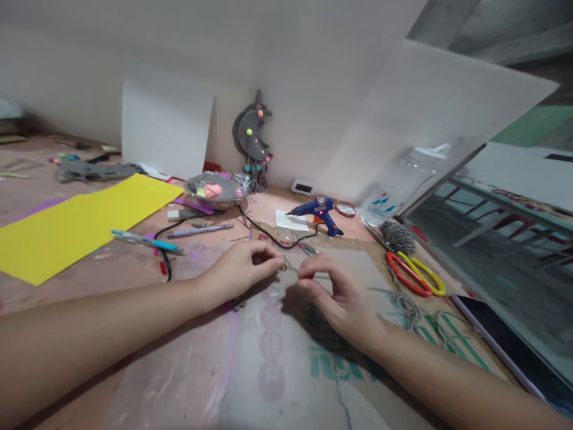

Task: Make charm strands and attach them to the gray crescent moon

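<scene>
My left hand [242, 272] is closed in a pinch, with thumb and forefinger at one end of a thin grey string [292, 267]. A tiny yellowish piece [283, 267], too small to name, shows at those fingertips. Just to the right, my right hand [342, 298] pinches the same string between thumb and bent forefinger. Beyond its knuckles the string runs right toward a loose grey tangle [406, 310] and a yarn ball [398, 237]. Both hands hover low over a plastic-covered cardboard sheet [255, 382].
A blue glue gun [320, 210], its red light lit, rests behind the hands, its black cord looping left. Scissors [409, 275] and a phone [510, 346] lie right. Pens [147, 241], yellow paper [85, 224] and a bowl [215, 194] are left. A moon ornament [251, 131] leans on the wall.
</scene>
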Demonstrator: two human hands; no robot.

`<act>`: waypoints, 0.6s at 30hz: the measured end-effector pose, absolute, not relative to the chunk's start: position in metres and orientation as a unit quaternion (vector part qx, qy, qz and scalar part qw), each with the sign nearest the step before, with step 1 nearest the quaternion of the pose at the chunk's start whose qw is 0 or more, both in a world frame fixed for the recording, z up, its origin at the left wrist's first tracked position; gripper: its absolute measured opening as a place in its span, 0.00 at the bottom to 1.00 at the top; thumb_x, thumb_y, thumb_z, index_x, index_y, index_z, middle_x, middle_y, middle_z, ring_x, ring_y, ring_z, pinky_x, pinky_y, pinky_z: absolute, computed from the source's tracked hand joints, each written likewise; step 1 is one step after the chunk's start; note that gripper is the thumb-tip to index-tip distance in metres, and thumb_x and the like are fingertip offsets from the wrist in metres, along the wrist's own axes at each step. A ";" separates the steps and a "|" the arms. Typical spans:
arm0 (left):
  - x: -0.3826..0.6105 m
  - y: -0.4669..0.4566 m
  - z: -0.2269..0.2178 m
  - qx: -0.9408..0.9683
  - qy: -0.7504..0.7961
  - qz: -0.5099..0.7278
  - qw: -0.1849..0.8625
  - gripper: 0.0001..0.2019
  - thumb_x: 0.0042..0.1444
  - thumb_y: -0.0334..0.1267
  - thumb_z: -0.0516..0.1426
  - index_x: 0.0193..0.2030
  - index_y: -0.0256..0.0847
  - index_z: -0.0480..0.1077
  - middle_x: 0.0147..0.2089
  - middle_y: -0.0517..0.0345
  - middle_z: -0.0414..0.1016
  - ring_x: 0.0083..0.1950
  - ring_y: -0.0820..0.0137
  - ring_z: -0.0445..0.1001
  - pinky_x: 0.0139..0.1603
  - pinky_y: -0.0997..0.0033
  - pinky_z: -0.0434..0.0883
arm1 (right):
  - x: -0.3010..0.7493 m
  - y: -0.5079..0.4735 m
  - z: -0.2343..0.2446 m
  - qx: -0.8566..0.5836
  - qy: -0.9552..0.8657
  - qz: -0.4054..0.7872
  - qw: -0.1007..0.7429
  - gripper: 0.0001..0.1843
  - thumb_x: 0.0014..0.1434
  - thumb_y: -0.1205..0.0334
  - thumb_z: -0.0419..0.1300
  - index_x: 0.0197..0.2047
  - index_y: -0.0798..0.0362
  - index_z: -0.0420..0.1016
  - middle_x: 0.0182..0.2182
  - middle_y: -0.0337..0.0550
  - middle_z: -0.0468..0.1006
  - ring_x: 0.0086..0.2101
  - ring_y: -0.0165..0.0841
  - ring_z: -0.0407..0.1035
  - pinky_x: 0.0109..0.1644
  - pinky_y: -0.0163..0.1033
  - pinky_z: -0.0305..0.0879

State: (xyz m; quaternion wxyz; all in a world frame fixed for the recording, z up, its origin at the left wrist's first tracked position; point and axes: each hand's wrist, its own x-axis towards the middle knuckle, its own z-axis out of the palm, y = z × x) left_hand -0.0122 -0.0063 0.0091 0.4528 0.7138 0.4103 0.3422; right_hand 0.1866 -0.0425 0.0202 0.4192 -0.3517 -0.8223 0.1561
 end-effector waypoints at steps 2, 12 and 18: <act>-0.012 -0.006 0.009 0.717 0.406 0.332 0.459 0.10 0.55 0.42 0.56 0.34 0.38 0.73 0.32 0.57 0.77 0.34 0.70 0.73 0.35 0.73 0.68 | 0.191 -0.042 0.033 -0.412 -0.784 0.145 0.440 0.02 0.58 0.64 0.59 0.34 0.50 0.69 0.29 0.39 0.75 0.31 0.31 0.70 0.37 0.37 0.67; -0.012 -0.004 0.002 0.718 0.407 0.331 0.458 0.07 0.55 0.37 0.56 0.38 0.40 0.73 0.38 0.56 0.78 0.39 0.69 0.75 0.41 0.72 0.71 | 0.233 -0.007 0.073 -0.523 -0.826 0.077 0.195 0.20 0.62 0.54 0.51 0.24 0.52 0.74 0.20 0.39 0.75 0.22 0.30 0.66 0.28 0.35 0.61; -0.011 -0.004 0.001 0.715 0.380 0.348 0.473 0.04 0.54 0.35 0.57 0.37 0.40 0.67 0.34 0.59 0.75 0.36 0.71 0.73 0.37 0.72 0.70 | 0.237 0.008 0.029 -0.518 -0.841 -0.031 0.153 0.16 0.56 0.58 0.61 0.48 0.50 0.76 0.38 0.46 0.79 0.36 0.38 0.71 0.37 0.40 0.65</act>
